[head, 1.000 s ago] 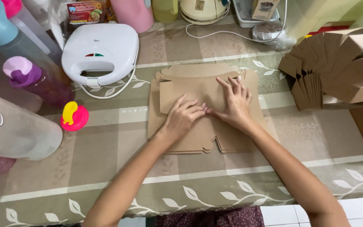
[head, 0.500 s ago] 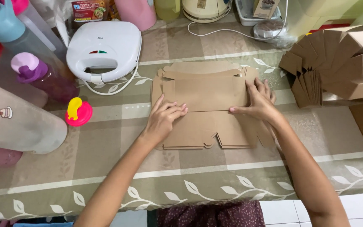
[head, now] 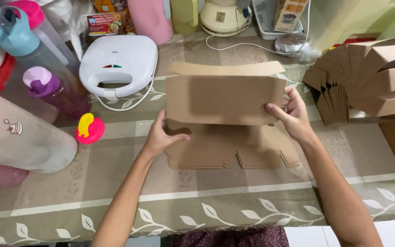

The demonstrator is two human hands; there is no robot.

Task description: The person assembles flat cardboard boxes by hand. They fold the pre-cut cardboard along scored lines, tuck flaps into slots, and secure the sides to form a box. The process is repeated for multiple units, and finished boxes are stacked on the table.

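A flat brown die-cut cardboard box blank [head: 225,119] lies near the middle of the worktop [head: 115,183], which is covered by an olive checked cloth with a leaf border. Its far panel is lifted upright along a crease. The left hand [head: 163,137] is pressed against the left edge at the fold, thumb laid on the flat base, a light open grip. The right hand [head: 291,114] is clenched on the raised panel's right edge, thumb in front. The panel could be creased off its scored line if the lift is uneven. The white sandwich maker's cord [head: 129,103] at far left could be snagged.
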